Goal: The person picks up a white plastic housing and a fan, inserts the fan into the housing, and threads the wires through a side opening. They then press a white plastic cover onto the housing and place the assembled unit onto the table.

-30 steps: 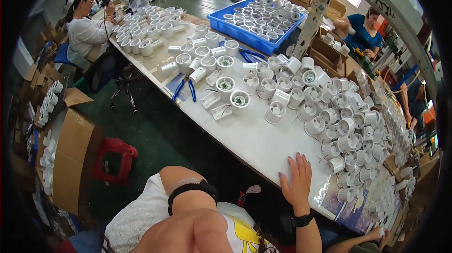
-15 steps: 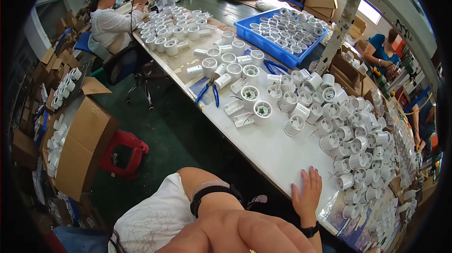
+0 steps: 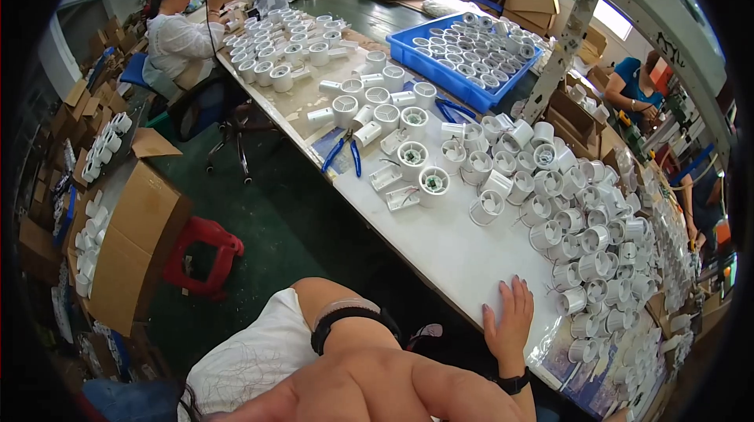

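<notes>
My right hand (image 3: pixel 510 324) lies palm down near the front edge of the white tabletop (image 3: pixel 440 253), fingers stretched out and holding nothing. A dark watch (image 3: pixel 512 381) is on its wrist. Close by to its right spreads a heap of white round plastic housings (image 3: pixel 597 265), some with thin wires. My left hand (image 3: pixel 369 383) is raised very near the camera at the lower edge, a black band (image 3: pixel 353 318) round its wrist; its fingertips are out of the picture. Beyond my right hand stand white housings with green circuit boards (image 3: pixel 434 181) inside, near blue-handled pliers (image 3: pixel 343 156).
A blue tray (image 3: pixel 471 92) full of round white parts stands farther back, with another blue-handled tool (image 3: pixel 454 110) before it. A metal post (image 3: pixel 559 53) rises beside it. Leftward are a red stool (image 3: pixel 203 257), an office chair (image 3: pixel 236 127) and cardboard boxes (image 3: pixel 137 241). Co-workers sit at far left and right.
My left hand has shifted near the camera, its fingers now less distinct. My right hand keeps its place on the tabletop. The whole view has moved slightly.
</notes>
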Available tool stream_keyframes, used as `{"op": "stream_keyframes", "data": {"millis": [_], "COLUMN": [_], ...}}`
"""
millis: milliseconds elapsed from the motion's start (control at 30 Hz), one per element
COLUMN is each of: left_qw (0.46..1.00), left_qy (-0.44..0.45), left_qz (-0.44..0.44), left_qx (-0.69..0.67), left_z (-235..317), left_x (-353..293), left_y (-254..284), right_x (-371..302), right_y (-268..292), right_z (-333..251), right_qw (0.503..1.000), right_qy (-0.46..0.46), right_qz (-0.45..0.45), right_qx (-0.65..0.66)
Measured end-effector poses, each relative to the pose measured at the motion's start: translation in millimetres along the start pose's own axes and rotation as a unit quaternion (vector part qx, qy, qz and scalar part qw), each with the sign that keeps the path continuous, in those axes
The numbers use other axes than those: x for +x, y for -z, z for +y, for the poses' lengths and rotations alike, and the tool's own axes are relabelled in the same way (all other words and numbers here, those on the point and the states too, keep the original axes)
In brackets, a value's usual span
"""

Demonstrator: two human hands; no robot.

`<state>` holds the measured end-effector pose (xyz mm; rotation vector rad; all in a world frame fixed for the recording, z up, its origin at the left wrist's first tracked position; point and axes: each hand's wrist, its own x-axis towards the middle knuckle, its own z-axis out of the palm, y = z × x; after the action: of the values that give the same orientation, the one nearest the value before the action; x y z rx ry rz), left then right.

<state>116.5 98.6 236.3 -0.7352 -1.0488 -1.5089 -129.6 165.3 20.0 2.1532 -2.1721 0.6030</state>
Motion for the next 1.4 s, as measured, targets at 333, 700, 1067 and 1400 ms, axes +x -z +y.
{"op": "stream_keyframes", "data": {"millis": [333,700,1067,1400], "left_qw": [0.992,0.960,0.946,0.922], "left_qy": [0.094,0.188,0.252,0.306], "left_qz": [-0.087,-0.143,-0.080,-0.149], "left_qx": [-0.012,-0.149,-0.186,-0.183], "left_z": [-10,-59,-64,-62], "left_x": [0,13,20,26], "left_y": [22,31,-8,-4], "right_x": [0,-2,-7,-7], "right_y": [-3,-4,-4,-6], "right_z": [0,10,10,9], "right_qw": [1.000,0.999,0.998,0.998], "right_qy": [-0.004,-0.028,-0.036,-0.036], "right_qz": [0.004,0.027,0.038,0.040], "right_qx": [0.003,0.012,0.026,0.029]}}
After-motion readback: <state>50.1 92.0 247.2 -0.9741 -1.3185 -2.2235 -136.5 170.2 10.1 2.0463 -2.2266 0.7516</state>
